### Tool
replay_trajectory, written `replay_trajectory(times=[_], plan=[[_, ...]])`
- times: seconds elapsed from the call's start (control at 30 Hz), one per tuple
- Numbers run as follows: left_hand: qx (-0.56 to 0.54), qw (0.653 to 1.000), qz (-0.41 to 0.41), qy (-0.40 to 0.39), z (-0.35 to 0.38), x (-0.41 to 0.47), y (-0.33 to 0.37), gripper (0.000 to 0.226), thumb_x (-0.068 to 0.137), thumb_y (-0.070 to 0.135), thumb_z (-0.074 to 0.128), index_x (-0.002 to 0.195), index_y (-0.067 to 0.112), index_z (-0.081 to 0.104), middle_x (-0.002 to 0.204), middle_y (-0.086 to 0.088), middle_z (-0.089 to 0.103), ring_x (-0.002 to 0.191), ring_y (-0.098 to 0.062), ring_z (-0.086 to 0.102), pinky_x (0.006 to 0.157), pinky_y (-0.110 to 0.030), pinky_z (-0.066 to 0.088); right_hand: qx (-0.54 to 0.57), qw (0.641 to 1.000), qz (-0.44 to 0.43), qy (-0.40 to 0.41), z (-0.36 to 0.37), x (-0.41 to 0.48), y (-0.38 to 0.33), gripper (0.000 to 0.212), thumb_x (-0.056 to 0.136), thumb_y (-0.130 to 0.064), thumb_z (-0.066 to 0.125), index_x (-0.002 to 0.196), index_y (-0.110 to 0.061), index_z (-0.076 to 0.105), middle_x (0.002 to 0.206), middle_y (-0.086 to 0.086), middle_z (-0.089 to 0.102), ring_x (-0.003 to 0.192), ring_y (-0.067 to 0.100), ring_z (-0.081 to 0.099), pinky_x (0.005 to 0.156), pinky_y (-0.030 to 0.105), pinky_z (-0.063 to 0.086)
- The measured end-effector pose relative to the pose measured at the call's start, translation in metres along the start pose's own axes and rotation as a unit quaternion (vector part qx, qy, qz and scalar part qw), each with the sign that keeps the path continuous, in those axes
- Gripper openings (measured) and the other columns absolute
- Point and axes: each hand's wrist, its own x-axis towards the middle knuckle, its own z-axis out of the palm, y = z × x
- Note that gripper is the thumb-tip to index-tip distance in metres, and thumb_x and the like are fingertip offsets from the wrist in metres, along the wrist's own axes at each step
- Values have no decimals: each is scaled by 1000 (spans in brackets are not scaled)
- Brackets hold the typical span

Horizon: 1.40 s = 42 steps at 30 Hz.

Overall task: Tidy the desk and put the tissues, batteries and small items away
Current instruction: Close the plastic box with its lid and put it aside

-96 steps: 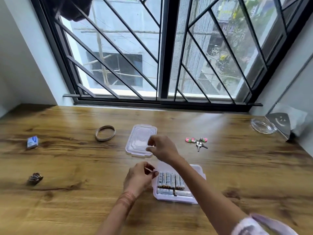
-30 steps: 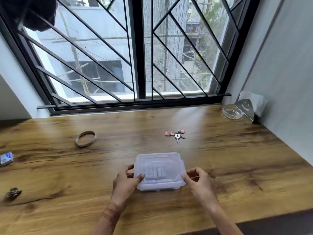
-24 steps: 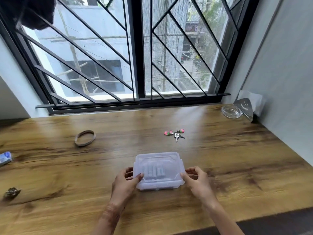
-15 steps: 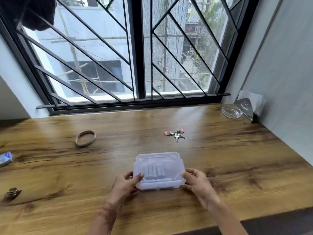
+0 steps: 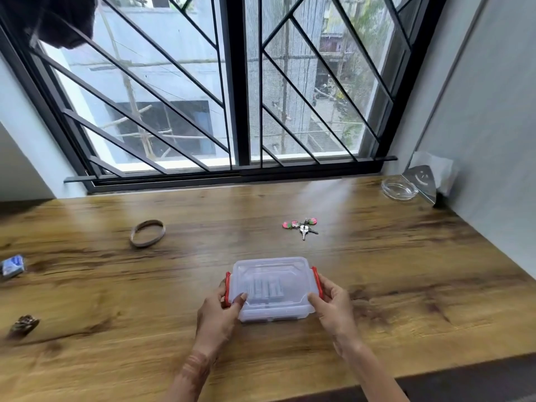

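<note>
A clear plastic box [image 5: 272, 285] with its lid on rests on the wooden desk [image 5: 406, 271] near the front edge. Several batteries [image 5: 265, 289] show through the lid. Red side clips [image 5: 228, 287] stand raised at both ends of the box. My left hand [image 5: 218, 311] grips the left end with the thumb on the lid. My right hand [image 5: 333, 304] grips the right end by its clip. A tissue holder [image 5: 426, 178] with white tissue stands at the back right corner.
A key bunch [image 5: 303, 227] with pink charms lies behind the box. A brown band [image 5: 147, 237] lies at mid left, a small blue packet [image 5: 12, 265] and a dark hair clip [image 5: 23, 324] at the far left. A glass ashtray [image 5: 399, 189] sits by the tissue holder.
The lid moved from the desk onto the battery box. Since half a second ago the red side clips have come up into view under both hands.
</note>
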Motion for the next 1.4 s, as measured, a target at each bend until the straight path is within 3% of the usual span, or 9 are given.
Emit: replay_trajectory(times=[0.13, 0.3, 0.43, 0.57, 0.67, 0.9, 1.03, 1.2, 1.4], plan=[[13, 1000, 3, -2, 0, -1, 0, 57, 86, 17, 63, 139, 14, 41, 122, 12, 51, 108, -6, 52, 94, -19, 38, -121, 990, -69, -3, 0, -5, -2, 44, 86, 1, 52, 127, -15, 53, 99, -19, 67, 95, 14, 65, 86, 32, 50], [75, 997, 25, 12, 1, -2, 1, 53, 90, 23, 57, 139, 15, 41, 137, -2, 51, 122, -16, 53, 104, -30, 41, -203, 973, -112, 7, 2, -10, -8, 43, 88, -4, 50, 131, -9, 47, 104, -9, 59, 92, 10, 60, 72, 11, 42], [72, 997, 33, 5, 0, -2, 1, 53, 89, 24, 58, 139, 19, 40, 138, 2, 50, 118, -12, 54, 97, -23, 40, -164, 984, -75, 9, 2, -7, -3, 45, 87, -5, 53, 131, -11, 48, 113, -14, 56, 92, 0, 57, 69, -3, 38], [45, 999, 22, -4, -1, -3, 4, 55, 88, 25, 60, 139, 22, 40, 132, 5, 56, 106, -4, 52, 89, -17, 38, -124, 992, -9, 15, 2, 0, 0, 36, 81, -6, 55, 114, -19, 63, 97, -3, 71, 89, 14, 66, 80, 33, 53], [38, 999, 15, 0, -2, -4, 9, 53, 87, 22, 62, 137, 22, 45, 122, 2, 63, 99, -2, 52, 86, -16, 38, -117, 993, 20, 14, -1, 5, -5, 26, 79, -2, 56, 100, -10, 68, 77, -8, 70, 75, 11, 62, 76, 32, 51], [-9, 999, 9, -53, 13, 14, 22, 59, 77, 33, 66, 133, 31, 48, 92, 4, 74, 93, -14, 67, 93, -45, 50, -52, 998, 29, 36, -26, 3, -29, 33, 83, 5, 55, 107, -16, 62, 87, -7, 70, 71, -1, 65, 63, 16, 53], [-21, 994, 38, -96, 39, 29, 46, 60, 78, 30, 66, 135, 33, 46, 87, -8, 72, 78, -17, 59, 84, -47, 53, -9, 996, 26, 88, -53, 10, -38, 36, 83, 7, 55, 117, -5, 58, 92, -1, 69, 78, 10, 65, 75, 27, 55], [-73, 977, 47, -196, 92, 42, 90, 51, 92, 9, 52, 138, 28, 39, 107, -19, 64, 82, -18, 62, 63, -33, 60, 54, 987, 33, 151, -105, 25, -47, 30, 81, 10, 57, 107, -5, 60, 81, -3, 68, 61, 3, 65, 53, 17, 52], [-106, 961, 30, -255, 198, 67, 149, 48, 94, 2, 44, 139, 19, 37, 115, -17, 54, 92, -24, 58, 73, -40, 58, 114, 967, 36, 224, -192, 55, -52, 24, 77, 2, 68, 92, -14, 58, 86, 2, 70, 73, 14, 69, 58, 25, 57]])
